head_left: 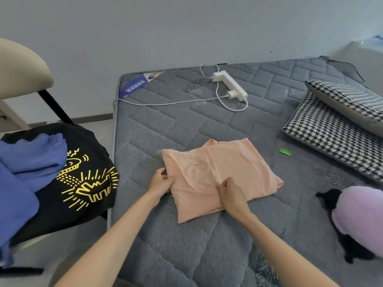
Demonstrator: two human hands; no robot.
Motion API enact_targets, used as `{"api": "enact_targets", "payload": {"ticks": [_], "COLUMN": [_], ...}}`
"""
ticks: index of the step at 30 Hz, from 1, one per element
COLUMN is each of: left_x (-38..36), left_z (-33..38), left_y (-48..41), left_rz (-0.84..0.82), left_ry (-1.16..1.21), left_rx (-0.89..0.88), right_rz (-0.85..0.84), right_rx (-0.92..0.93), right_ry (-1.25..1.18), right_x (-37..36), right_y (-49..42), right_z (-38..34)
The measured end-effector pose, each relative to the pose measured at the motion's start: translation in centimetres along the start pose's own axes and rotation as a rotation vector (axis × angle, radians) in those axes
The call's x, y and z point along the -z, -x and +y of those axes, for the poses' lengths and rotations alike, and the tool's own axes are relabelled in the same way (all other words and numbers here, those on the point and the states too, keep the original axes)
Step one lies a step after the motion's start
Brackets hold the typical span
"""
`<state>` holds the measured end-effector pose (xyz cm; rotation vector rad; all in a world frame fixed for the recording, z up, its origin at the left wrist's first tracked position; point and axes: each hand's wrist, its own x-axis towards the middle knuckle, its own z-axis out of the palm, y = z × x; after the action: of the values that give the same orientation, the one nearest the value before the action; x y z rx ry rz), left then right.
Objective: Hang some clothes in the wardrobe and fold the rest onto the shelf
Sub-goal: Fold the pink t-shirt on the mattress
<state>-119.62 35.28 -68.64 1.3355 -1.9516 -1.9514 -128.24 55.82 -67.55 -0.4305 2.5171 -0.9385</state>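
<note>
A peach garment, folded into a rough rectangle, lies flat on the grey quilted mattress. My left hand grips its left edge, fingers curled round the fabric. My right hand pinches the cloth near the lower middle of the fold. On the chair at the left lie a black T-shirt with a yellow print and a blue garment on top of it. A lilac garment sits on a black one at the mattress's right edge.
A white power strip with charger and cables lies at the far side of the mattress. Two houndstooth pillows are stacked at the right. A small green object lies near them. A beige chair back stands at the left.
</note>
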Motion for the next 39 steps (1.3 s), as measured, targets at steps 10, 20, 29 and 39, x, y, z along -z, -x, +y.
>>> {"api": "enact_targets", "payload": {"ticks": [10, 20, 29, 39], "left_x": [-1.2, -0.6, -2.7, -3.5], "left_z": [0.5, 0.4, -0.3, -2.7], "left_y": [-0.3, -2.5, -2.7, 1.0], "left_rz": [0.095, 0.1, 0.305, 0.291], "left_ry": [-0.05, -0.06, -0.436, -0.651], "left_rx": [-0.054, -0.035, -0.091, -0.708], "right_rz": [0.186, 0.298, 0.22, 0.167], "right_rx": [0.122, 0.222, 0.128, 0.6], "right_ry": [0.218, 0.277, 0.231, 0.327], "right_x": [-0.1, -2.3, -1.1, -4.6], "right_y": [-2.6, -8.3, -10.6, -3.1], "right_z": [-1.2, -3.1, -0.5, -2.4]}}
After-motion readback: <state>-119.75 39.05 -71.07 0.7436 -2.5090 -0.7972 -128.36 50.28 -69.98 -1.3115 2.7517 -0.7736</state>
